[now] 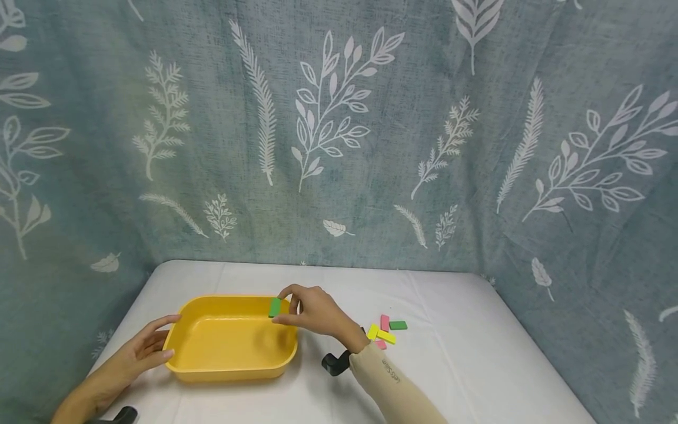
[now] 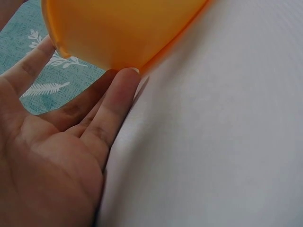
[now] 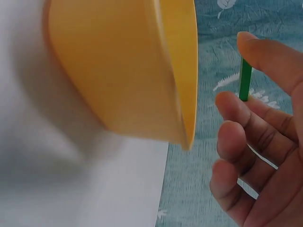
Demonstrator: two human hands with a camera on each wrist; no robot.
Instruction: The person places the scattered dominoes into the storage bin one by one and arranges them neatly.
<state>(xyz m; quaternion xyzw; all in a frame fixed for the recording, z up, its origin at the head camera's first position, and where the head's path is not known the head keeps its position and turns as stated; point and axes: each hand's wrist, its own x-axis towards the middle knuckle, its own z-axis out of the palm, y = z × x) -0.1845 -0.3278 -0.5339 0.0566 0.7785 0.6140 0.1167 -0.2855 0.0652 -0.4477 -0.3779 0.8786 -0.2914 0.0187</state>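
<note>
A yellow plastic tub [image 1: 233, 374] stands on the white-covered table, and its inside shows no blocks. My right hand [image 1: 316, 311] pinches a flat green block [image 1: 274, 307] between thumb and fingers over the tub's right side. In the right wrist view the green block [image 3: 245, 79] is seen edge-on, apart from the tub wall [image 3: 109, 61]. My left hand [image 1: 127, 357] is at the tub's left end, fingers extended and loosely spread. Fingertips of the left hand [image 2: 61, 146] touch the tub's outer wall [image 2: 118, 38] in the left wrist view.
Right of the tub, behind the right forearm, lie several small flat blocks: yellow [image 1: 386, 337], pink [image 1: 384, 322] and green [image 1: 398, 325]. Black wrist mounts [image 1: 336, 364] sit below both wrists. A teal leaf-patterned curtain [image 1: 339, 176] hangs behind the white table [image 1: 450, 365].
</note>
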